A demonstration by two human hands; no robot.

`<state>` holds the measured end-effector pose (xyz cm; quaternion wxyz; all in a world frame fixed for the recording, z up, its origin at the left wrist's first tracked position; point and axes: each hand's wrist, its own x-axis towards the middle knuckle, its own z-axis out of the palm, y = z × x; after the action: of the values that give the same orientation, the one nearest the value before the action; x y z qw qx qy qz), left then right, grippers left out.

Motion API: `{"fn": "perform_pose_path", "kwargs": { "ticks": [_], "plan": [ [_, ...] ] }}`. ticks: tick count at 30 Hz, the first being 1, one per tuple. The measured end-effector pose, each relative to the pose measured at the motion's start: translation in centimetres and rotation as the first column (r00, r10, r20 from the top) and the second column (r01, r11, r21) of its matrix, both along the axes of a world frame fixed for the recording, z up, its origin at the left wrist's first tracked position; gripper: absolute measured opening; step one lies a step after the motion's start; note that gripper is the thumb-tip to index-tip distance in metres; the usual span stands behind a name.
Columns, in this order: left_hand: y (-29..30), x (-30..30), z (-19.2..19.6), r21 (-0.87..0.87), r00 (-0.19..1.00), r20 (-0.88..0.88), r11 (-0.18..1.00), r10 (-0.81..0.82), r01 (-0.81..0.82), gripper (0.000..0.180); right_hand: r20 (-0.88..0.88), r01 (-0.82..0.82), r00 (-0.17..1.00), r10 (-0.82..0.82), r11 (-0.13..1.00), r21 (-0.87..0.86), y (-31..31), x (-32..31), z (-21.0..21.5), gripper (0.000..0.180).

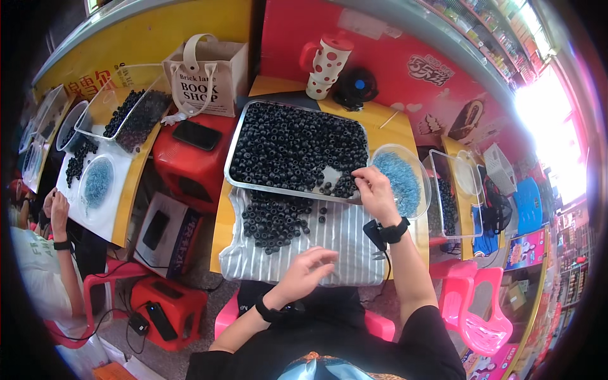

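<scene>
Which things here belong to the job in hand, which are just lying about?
In the job, by the look of it:
- black beads, right hand at them
- metal tray
- striped cloth under the left hand
- blue pieces, probably

Seemingly just lying about:
- tote bag
- spotted cup
- small fan

Grip of right fingers (pixel 363 173) unclear, co-worker (pixel 47 272) cut off
</scene>
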<state>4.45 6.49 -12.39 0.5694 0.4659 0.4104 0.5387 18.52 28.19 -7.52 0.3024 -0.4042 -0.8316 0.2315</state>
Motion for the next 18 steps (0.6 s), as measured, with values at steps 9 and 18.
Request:
{"fn": "perform_pose_path", "kwargs": {
  "ticks": [9,18],
  "plan": [
    [6.1,0.6,1.8,0.297,0.227,-0.945,0.908,0.236,0.295,0.045,0.203,-0.102,0.974,0.1,0.995,0.0,0.3,-0.4,-0.4,0.016],
    [4.6,-0.5,2.6,0.206,-0.07,-0.974,0.973,0.214,0.103,0.049,0.286,-0.228,0.945,0.158,0.946,0.23,1.0,-2.3,-1.8,0.026]
  ]
}}
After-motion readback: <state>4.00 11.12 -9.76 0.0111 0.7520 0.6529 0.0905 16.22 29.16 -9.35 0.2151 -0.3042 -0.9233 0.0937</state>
